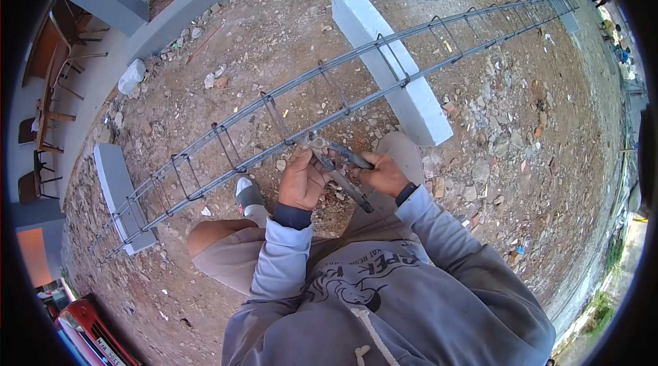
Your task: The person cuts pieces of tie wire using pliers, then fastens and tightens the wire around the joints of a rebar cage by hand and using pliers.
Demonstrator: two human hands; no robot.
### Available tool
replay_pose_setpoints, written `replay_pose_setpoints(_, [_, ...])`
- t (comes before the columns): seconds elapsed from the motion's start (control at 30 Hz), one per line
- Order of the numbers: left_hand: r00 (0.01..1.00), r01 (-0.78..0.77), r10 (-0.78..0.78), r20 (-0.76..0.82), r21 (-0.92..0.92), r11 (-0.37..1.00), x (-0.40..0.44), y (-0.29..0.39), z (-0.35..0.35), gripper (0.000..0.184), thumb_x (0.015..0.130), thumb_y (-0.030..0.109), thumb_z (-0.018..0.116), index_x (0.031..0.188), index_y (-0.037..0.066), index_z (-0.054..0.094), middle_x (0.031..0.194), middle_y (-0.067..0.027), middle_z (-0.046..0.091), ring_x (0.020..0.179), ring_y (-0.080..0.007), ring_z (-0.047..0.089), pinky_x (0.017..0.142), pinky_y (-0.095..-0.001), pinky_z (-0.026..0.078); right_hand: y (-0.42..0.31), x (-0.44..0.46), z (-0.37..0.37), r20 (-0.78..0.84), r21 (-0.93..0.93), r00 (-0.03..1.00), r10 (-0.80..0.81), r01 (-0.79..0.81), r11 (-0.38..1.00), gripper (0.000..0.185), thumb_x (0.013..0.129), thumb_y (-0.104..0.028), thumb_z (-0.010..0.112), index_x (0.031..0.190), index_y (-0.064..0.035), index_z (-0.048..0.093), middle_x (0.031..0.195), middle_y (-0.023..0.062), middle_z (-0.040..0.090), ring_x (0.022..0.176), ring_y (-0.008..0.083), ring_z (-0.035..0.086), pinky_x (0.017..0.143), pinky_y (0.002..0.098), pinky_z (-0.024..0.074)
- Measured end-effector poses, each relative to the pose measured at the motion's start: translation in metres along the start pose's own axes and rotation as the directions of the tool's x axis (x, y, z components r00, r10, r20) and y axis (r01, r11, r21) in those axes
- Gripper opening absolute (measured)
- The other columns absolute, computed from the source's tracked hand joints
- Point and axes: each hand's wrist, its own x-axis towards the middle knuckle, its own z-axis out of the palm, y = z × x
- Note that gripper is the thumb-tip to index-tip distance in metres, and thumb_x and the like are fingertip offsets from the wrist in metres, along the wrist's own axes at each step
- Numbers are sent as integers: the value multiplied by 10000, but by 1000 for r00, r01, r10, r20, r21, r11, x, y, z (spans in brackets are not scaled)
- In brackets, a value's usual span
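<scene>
Right here in the yard, the person's right hand (385, 175) is closed round one handle of a pair of worn metal pincers (348, 186), just on the person's side of the steel cage (343, 111). The left hand (301, 179) is close beside it, fingers curled near the tool's head; I can't make out from here whether they pinch anything. The other handle slants back away from the cage, toward the person's body. The tool's head is right by the cage's near bars, touching or just short of them, I can't tell which.

The cage itself, long bars joined by rectangular hoops, runs slantwise in front of the person. A grey block (423, 116) lies crosswise under it, to the right of the hands; another block (116, 177) is beneath its left end, and a third (567, 20) beneath its far right end. A shoe (248, 193) shows on the person's side of the cage. Stony ground (507, 160) spreads all about it. Beyond the cage's left stretch are a whitish lump (131, 77) and some chairs (65, 27); a red car (99, 332) stands past its left end, nearer the person's side.
</scene>
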Motion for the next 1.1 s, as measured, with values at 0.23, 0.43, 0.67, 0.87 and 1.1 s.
replay_pose_setpoints(0.23, [914,-330,386,-127,323,887,12,-13,24,244,924,288,522,1019,62,520,882,-83,607,821,-208,616,713,-373,537,-2,-15,3,-150,386,980,-128,178,905,75,750,-34,660,821,-15,643,749,-8,575,715,61,520,647,222,420])
replay_pose_setpoints(0.43, [946,-262,323,-10,558,787,15,-49,46,201,932,244,511,960,46,532,841,-83,620,747,-181,626,623,-295,528,-2,-13,-8,-333,544,931,-149,319,776,77,798,-50,632,869,-21,621,744,-3,563,674,66,524,599,217,420])
replay_pose_setpoints(0.67, [974,-132,227,-3,807,575,21,-89,50,175,914,219,552,854,55,570,774,-23,615,677,-111,589,615,-251,484,13,-27,-66,-180,817,983,20,138,559,309,914,-226,526,1164,-44,524,899,108,644,690,169,641,557,267,506])
replay_pose_setpoints(0.87, [975,-34,185,-125,735,678,17,-97,76,183,903,228,569,858,52,593,743,-11,613,658,-69,545,590,-218,438,74,-33,-121,-176,855,976,132,85,512,305,916,-199,508,1177,-44,492,914,125,650,592,139,616,437,217,447])
replay_pose_setpoints(1.1, [945,-62,265,-189,694,718,10,-88,59,207,905,248,568,882,46,603,786,-37,641,647,-69,543,565,-216,431,82,3,-208,-140,602,967,213,-87,794,269,863,-167,539,1082,-16,582,762,80,655,389,83,433,351,222,298])
